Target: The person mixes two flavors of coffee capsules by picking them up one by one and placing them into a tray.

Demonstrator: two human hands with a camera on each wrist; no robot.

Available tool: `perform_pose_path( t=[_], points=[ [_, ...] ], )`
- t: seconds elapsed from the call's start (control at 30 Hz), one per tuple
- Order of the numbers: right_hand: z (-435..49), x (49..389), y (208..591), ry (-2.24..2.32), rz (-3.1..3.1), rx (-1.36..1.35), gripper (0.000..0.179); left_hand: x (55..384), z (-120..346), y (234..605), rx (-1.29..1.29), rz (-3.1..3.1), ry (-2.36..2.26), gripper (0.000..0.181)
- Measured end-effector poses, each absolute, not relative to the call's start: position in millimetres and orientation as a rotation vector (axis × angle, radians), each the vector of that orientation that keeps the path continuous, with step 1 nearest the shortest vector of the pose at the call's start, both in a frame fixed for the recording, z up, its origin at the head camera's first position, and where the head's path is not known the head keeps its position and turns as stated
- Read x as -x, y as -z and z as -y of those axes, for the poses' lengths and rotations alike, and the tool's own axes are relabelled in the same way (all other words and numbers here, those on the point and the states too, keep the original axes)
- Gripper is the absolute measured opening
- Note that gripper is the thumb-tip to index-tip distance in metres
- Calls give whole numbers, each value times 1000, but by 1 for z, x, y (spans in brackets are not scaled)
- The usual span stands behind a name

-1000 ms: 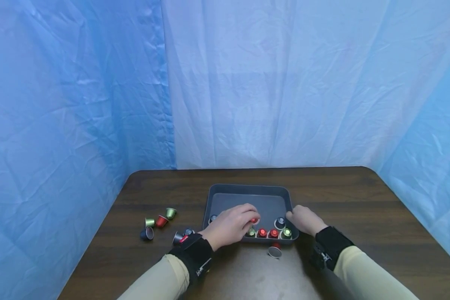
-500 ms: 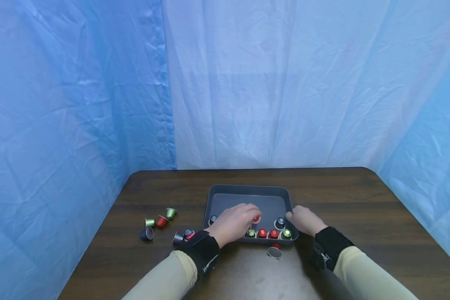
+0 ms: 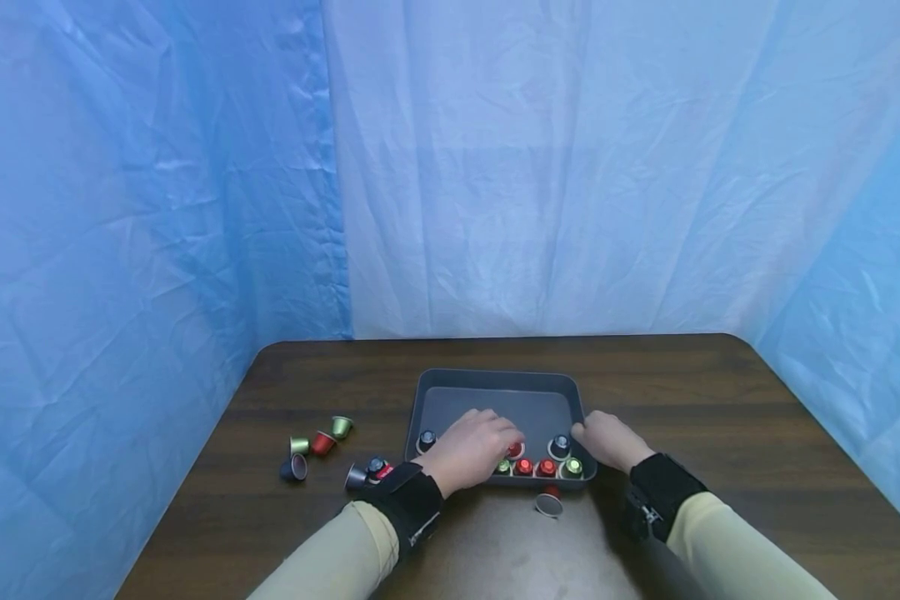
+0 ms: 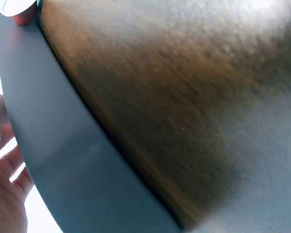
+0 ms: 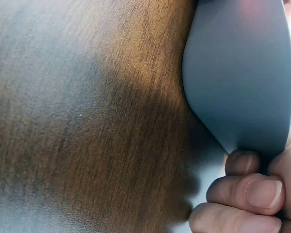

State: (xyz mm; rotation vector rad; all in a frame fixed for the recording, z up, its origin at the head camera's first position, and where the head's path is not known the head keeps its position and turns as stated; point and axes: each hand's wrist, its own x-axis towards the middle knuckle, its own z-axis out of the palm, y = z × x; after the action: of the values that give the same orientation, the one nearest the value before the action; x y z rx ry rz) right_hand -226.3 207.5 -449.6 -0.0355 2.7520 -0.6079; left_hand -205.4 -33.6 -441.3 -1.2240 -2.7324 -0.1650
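Observation:
My left hand [image 3: 471,450] reaches over the dark grey baking tray [image 3: 498,379], its fingertips around a red coffee capsule [image 3: 515,451] set low behind the front row. In the left wrist view, those fingers show partly behind the tray's wall [image 4: 72,136]. A front row of red and green capsules [image 3: 547,467] stands foil-side down in the tray, with a dark blue capsule [image 3: 560,447] behind it at the right. Another dark capsule [image 3: 427,440] is at the left side. My right hand [image 3: 611,439] grips the tray's right rim, fingers curled under it in the right wrist view.
Left of the tray on the brown wooden table [image 3: 675,400] lie loose capsules: green [image 3: 342,427], red [image 3: 323,442] and dark blue [image 3: 294,467], among several. One red capsule [image 3: 548,503] lies tipped before the tray's front edge. Blue sheets [image 3: 540,167] surround the table.
My left hand has shifted slightly right, and the red capsule at its fingertips has come down lower, behind the front row. The right hand has stayed in place on the rim.

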Motion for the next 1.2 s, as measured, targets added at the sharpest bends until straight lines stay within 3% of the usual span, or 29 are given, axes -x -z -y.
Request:
perform_pose_path(
  t=[0.53, 1.2],
  points=[
    [-208, 227, 447, 597, -2709, -44, 33, 193, 29, 436, 1388, 2615, 197, 30],
    [-210, 229, 450, 450, -2809, 220, 24, 162, 18, 433, 1776, 2358, 202, 37]
  ],
)
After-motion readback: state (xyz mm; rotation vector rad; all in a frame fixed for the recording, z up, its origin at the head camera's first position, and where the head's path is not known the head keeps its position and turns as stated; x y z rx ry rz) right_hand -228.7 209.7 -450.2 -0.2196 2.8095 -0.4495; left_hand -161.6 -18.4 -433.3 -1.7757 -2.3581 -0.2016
